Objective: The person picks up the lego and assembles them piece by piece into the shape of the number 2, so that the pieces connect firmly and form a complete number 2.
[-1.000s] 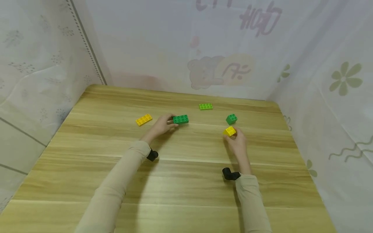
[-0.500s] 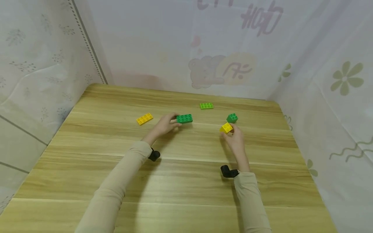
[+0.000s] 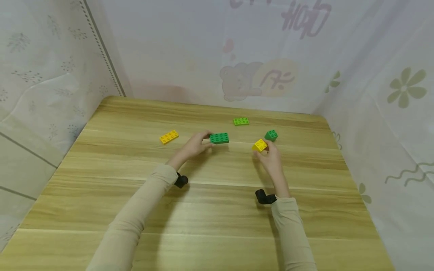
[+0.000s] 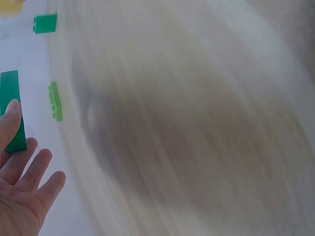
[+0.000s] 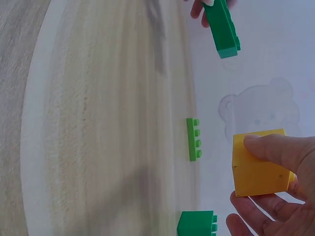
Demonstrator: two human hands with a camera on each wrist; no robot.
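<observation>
My left hand [image 3: 196, 146] pinches a long green toy brick [image 3: 219, 138] by its left end, studs facing up. In the left wrist view the thumb lies across that brick [image 4: 12, 129] while the other fingers spread below. A yellow toy brick [image 3: 260, 145] with a sloped side is gripped between the thumb and fingers of my right hand [image 3: 272, 160]. The right wrist view shows the thumb on one face of the yellow brick [image 5: 261, 167]. Just behind the right hand a small green brick [image 3: 271, 135] stands on the table. The two held bricks are apart.
Toward the back of the wooden table [image 3: 217, 210] lies a flat lime-green plate brick [image 3: 241, 121]. A flat orange-yellow plate brick [image 3: 169, 137] is left of my left hand. Printed cloth [image 3: 190, 49] hangs behind the table and along its sides.
Holding the long green brick, my left hand has shifted to the right. My right hand has moved left and slightly away from me with the yellow brick, so the two bricks are closer together.
</observation>
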